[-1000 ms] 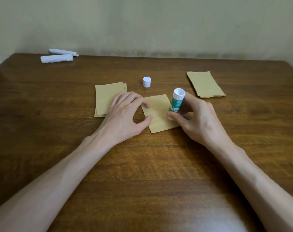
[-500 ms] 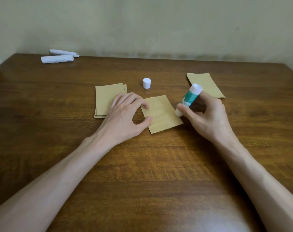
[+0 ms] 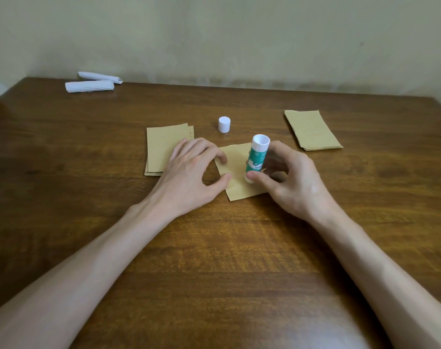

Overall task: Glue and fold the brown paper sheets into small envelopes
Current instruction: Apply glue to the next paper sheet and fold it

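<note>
Sitting just past the hands is a white cap (image 3: 224,124); one brown stack (image 3: 164,147) is partly hidden by the left hand (image 3: 191,177), and another stack (image 3: 311,129) lies well beyond the right hand (image 3: 292,182). The single brown sheet (image 3: 235,167) lies on the surface (image 3: 214,248) between the hands, with the left forefinger and thumb pressing its edge. The right hand grips the glue stick (image 3: 256,157) near-upright, tip down on the sheet, covering its right side. The sheet's plain tan and a bit skewed.

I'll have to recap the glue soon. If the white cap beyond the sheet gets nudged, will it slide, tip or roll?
The cap stands on a flat end and looks squat, so a nudge would probably slide it rather than tip it. Small, likely light plastic, it should move easily. On its round side it could roll across the smooth table.
</note>
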